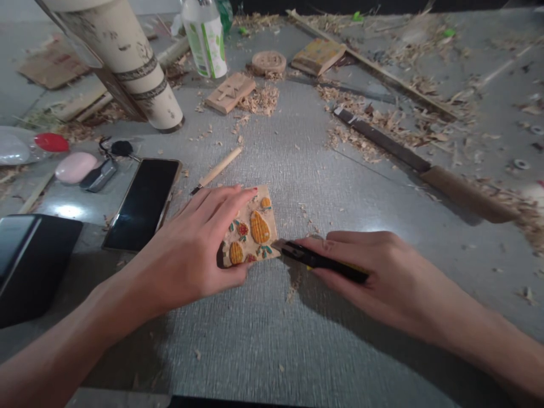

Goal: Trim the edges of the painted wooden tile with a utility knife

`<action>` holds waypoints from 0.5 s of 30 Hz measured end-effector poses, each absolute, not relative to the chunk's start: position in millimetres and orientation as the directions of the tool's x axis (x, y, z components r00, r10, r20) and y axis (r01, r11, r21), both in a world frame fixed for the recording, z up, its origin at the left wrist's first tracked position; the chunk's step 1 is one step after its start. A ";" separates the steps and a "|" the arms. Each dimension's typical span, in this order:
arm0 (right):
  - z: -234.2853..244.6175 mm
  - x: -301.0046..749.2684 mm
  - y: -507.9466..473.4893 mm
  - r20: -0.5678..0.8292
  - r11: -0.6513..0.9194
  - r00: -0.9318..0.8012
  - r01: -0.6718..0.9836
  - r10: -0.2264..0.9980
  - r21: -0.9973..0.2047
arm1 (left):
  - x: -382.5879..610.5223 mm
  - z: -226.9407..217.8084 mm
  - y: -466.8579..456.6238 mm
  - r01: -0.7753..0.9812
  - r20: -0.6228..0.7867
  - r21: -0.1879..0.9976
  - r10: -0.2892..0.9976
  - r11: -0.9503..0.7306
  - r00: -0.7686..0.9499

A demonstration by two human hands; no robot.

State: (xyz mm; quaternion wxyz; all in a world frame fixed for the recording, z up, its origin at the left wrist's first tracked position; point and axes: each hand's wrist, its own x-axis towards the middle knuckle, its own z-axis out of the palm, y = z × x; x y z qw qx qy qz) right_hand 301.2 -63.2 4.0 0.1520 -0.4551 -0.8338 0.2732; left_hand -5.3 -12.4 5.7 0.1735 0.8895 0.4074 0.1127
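A small square wood block (270, 218) with raised, painted carvings in orange, red and teal lies on the grey table. My left hand (199, 241) is closed round its left side, fingers over the top edge and thumb along the near edge. In my right hand (378, 266) is a black and yellow utility knife (327, 262), its blade pointing left. The blade tip meets the lower right corner of the block. Just beyond my left fingers lies a thin carving tool with a wooden handle (221, 166).
Left of my hand are a phone (142, 201), a dark case (42, 255) and a pink rounded object (76, 168). Farther back stand a large cream cylinder (140, 73) and a green-white bottle (206, 42), with carved blocks (232, 92). A long file (391, 141) lies right among shavings.
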 end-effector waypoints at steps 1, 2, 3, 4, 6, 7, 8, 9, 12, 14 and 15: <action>4.5 302.0 -62.9 0.002 0.442 -0.552 0.666 0.834 -0.601 | -5.4 5.6 -12.5 0.686 0.062 0.399 0.764 -0.609 0.642; 4.6 303.2 -62.5 0.003 0.448 -0.560 0.659 0.828 -0.604 | -5.5 5.5 -12.5 0.685 0.067 0.398 0.764 -0.610 0.642; 4.2 304.7 -62.1 0.007 0.454 -0.562 0.660 0.827 -0.599 | -5.8 5.5 -12.6 0.685 0.069 0.396 0.764 -0.611 0.641; 3.5 306.3 -61.7 0.014 0.458 -0.558 0.667 0.830 -0.588 | -6.0 5.5 -12.7 0.684 0.072 0.394 0.763 -0.613 0.643; 1.3 309.2 -61.1 0.031 0.461 -0.530 0.704 0.847 -0.541 | -6.3 5.6 -12.7 0.681 0.073 0.392 0.759 -0.619 0.647; 0.2 310.2 -60.8 0.043 0.460 -0.512 0.727 0.858 -0.510 | -6.3 5.6 -12.6 0.680 0.073 0.390 0.757 -0.621 0.649; -0.7 311.0 -60.5 0.052 0.456 -0.495 0.749 0.867 -0.480 | -6.3 5.7 -12.6 0.679 0.073 0.389 0.756 -0.622 0.651; -1.3 311.6 -60.2 0.058 0.454 -0.484 0.765 0.873 -0.456 | -6.2 5.7 -12.5 0.680 0.072 0.388 0.756 -0.622 0.651; -1.4 313.0 -59.4 0.079 0.472 -0.486 0.778 0.870 -0.413 | -6.2 5.6 -12.4 0.685 0.064 0.389 0.759 -0.617 0.647; -0.9 314.1 -59.6 0.088 0.486 -0.492 0.786 0.866 -0.381 | -6.5 5.4 -12.5 0.689 0.059 0.389 0.763 -0.612 0.644; -0.5 314.6 -60.0 0.087 0.492 -0.497 0.793 0.864 -0.358 | -6.7 5.2 -12.6 0.691 0.058 0.389 0.765 -0.609 0.642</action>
